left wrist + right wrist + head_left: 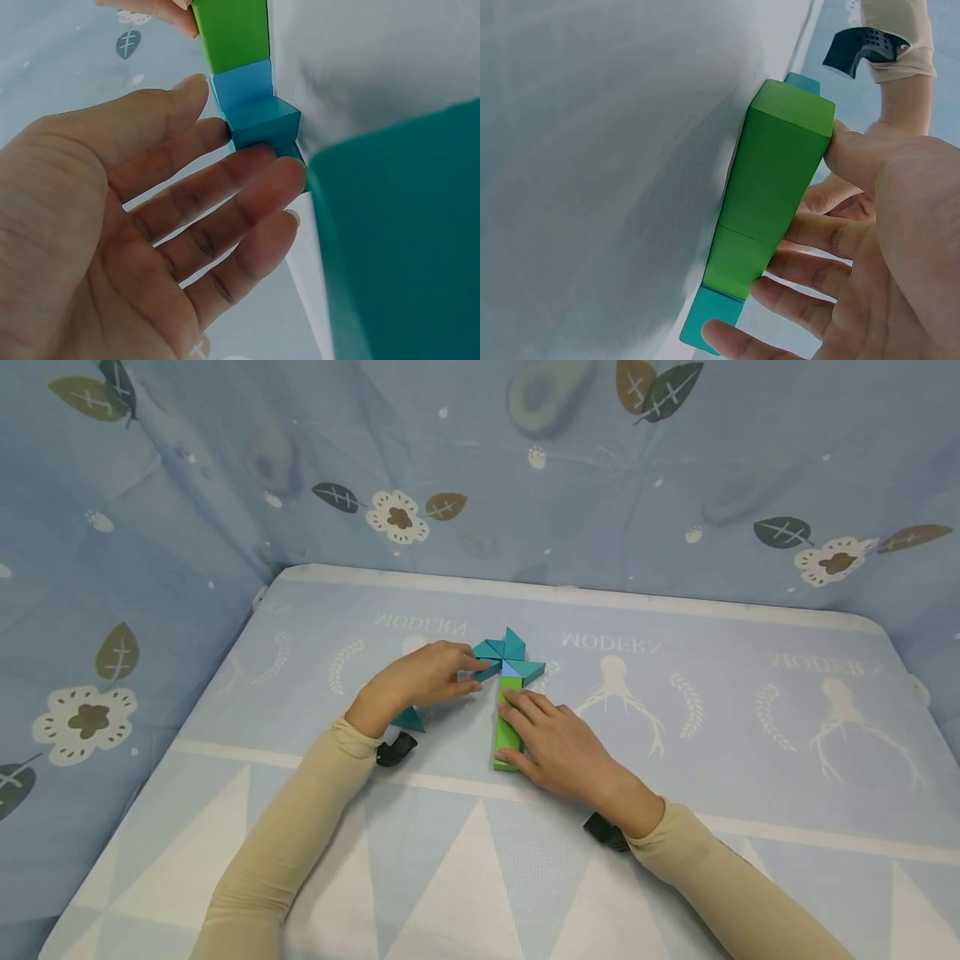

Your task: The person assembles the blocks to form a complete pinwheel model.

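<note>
Teal triangular blocks [513,647] lie on the table as a pinwheel shape, with a small light-blue piece [510,669] at its lower middle. Below that runs a straight stem of green blocks [507,739]. My left hand [429,675] reaches in from the left, its extended fingertips at a teal block [262,120] beside the light-blue piece. From the right, my right hand [558,739] rests along the green stem, fingers lightly bent; in the right wrist view its thumb touches the near end of the green block [780,165].
A separate teal triangular block [409,720] lies under my left wrist. Black wrist cameras [396,749] hang below both wrists, close to the table. A patterned cloth covers the table [750,727], and a blue printed curtain [480,485] stands behind and at the left.
</note>
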A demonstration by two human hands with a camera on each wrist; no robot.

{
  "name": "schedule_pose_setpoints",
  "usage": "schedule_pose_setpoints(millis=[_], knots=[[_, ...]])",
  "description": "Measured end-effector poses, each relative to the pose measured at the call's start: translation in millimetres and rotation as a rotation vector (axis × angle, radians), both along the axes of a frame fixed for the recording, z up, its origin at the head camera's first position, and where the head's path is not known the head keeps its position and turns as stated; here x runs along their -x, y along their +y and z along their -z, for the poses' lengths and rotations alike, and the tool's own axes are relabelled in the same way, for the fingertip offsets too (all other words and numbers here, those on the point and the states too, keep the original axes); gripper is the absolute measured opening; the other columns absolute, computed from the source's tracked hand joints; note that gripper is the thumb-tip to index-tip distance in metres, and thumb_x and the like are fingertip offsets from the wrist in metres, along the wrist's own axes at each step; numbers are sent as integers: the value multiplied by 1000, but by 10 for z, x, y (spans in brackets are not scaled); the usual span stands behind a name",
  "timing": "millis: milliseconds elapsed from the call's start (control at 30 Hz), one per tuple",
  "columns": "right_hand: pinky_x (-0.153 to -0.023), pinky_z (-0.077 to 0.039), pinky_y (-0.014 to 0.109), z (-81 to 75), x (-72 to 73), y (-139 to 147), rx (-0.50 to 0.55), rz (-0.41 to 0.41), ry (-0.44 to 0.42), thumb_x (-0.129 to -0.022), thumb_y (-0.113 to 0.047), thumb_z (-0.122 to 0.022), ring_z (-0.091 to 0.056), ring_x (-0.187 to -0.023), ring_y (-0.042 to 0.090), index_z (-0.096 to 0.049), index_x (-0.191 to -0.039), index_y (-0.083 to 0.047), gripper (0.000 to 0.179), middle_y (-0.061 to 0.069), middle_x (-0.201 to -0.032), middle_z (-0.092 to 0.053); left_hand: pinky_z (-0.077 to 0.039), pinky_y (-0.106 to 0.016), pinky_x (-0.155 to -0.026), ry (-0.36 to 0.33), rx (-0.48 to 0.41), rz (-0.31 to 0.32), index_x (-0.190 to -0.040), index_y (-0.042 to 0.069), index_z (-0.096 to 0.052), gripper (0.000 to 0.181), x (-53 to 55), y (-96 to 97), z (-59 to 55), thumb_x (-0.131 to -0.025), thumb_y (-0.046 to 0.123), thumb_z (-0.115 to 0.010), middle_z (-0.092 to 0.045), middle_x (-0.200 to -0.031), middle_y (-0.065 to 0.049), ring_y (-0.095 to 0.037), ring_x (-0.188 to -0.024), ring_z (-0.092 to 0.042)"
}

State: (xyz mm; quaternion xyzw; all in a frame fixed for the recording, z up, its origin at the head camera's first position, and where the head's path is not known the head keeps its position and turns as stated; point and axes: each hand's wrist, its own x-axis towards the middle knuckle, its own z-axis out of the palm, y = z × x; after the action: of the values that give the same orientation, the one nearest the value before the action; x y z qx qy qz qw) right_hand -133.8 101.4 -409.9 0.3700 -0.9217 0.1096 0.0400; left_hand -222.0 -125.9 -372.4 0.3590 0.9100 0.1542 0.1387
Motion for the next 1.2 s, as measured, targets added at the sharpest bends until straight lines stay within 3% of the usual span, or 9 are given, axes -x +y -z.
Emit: schedule_pose_setpoints(millis=[267, 1200], knots=[[-85, -55, 47, -2, 3, -5, -15, -2, -8, -96, -47, -58, -44, -136, 27, -52, -140, -8, 60, 9, -149, -45, -54, -28, -69, -2, 24, -23, -136, 8, -58, 44, -9, 26, 29, -96, 23, -65, -64, -111, -10, -13, -73, -61], [-85, -55, 48, 3, 18, -24, -2, -2, -3, -95, -47, -59, -44, -136, 26, -52, -140, -8, 60, 9, -150, -45, -51, -28, -66, 45, 35, -19, -136, 7, -59, 43, -8, 44, 43, -96, 24, -64, -65, -107, -10, -12, -69, -56]])
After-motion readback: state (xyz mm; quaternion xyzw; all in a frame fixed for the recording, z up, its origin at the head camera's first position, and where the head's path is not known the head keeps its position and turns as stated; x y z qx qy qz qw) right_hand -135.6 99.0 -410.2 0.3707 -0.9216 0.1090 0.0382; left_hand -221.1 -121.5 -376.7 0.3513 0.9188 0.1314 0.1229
